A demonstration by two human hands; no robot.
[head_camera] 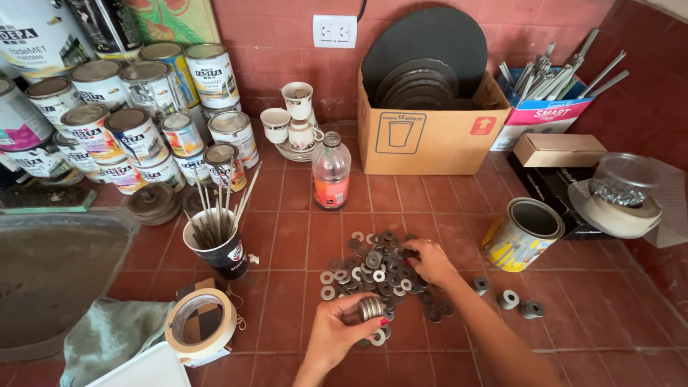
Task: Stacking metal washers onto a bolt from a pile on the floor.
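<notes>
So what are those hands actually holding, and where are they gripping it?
The left hand holds a short stack of washers, pinched around its edge by the fingertips. The right hand rests on the washer pile; whether it grips one cannot be told.

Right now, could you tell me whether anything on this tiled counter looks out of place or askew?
One empty paint tin lies tipped on its side right of the washer pile, while the other tins stand upright. Otherwise nothing looks spilled or damaged.
</notes>
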